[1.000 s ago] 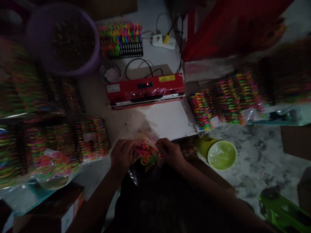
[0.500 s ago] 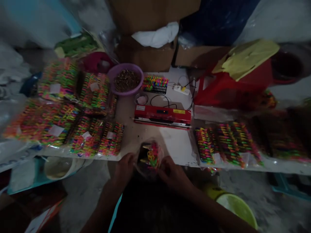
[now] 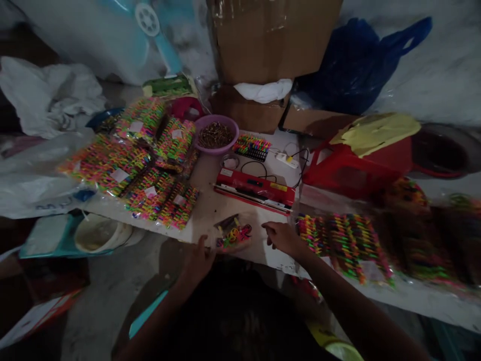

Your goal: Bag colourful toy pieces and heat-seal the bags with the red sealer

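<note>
Small clear plastic bag of neon-coloured clips (image 3: pixel 233 234) is lying on the white tabletop (image 3: pixel 210 208), just in front of the red heat sealer (image 3: pixel 255 188). Left hand (image 3: pixel 198 261) is touching its near edge, fingers loose; right hand (image 3: pixel 282 237) is hovering beside it, open, holding nothing. Best handled by pinching the mouth flat and level.

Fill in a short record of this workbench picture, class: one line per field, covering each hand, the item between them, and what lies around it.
left hand: at the table's near edge, beside the small clear bag
right hand: empty, just right of that bag
small clear bag: lies on the table, holds bright plastic pieces
behind it: red heat sealer
left side: packed bags of coloured pieces
further back: purple bowl
</note>
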Demonstrator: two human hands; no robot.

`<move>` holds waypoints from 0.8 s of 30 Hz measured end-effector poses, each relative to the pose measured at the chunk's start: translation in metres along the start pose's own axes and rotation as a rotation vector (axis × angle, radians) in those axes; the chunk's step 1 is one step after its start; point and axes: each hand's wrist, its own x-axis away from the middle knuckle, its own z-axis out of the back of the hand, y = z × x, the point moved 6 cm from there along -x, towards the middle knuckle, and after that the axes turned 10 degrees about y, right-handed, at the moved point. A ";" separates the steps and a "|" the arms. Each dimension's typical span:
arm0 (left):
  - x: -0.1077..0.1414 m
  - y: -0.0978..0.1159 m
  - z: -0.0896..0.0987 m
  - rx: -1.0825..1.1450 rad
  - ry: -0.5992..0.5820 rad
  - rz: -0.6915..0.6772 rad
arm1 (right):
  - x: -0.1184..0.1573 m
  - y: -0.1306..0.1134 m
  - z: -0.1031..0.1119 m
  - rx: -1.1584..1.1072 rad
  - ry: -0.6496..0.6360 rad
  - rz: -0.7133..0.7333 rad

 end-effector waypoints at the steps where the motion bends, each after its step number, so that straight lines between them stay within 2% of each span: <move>1: 0.005 -0.005 -0.003 0.044 -0.026 0.046 | 0.004 0.002 0.002 0.008 0.010 0.018; 3: 0.006 -0.012 0.000 0.123 0.002 0.122 | 0.010 0.002 0.005 0.056 0.049 0.059; 4: 0.002 -0.012 0.007 0.131 0.054 0.132 | 0.012 0.001 0.007 0.082 0.061 0.078; 6: -0.010 -0.005 0.023 0.078 0.171 0.074 | 0.015 -0.003 0.007 0.128 0.058 0.116; 8: -0.022 0.005 0.034 0.060 0.223 0.017 | 0.017 -0.005 0.007 0.171 0.064 0.135; 12: -0.033 0.014 0.039 0.280 0.183 0.056 | 0.017 0.001 0.012 0.118 0.102 0.143; 15: -0.028 0.012 0.034 0.460 0.146 0.115 | 0.020 0.007 0.017 0.006 0.099 0.160; 18: -0.020 0.005 0.028 0.531 0.134 0.115 | 0.025 0.012 0.023 0.006 0.092 0.160; 21: -0.018 0.003 0.027 0.541 0.132 0.044 | 0.031 0.017 0.025 0.070 0.046 0.167; 24: -0.021 0.016 0.028 0.509 0.040 -0.119 | 0.035 0.014 0.024 0.215 0.057 0.260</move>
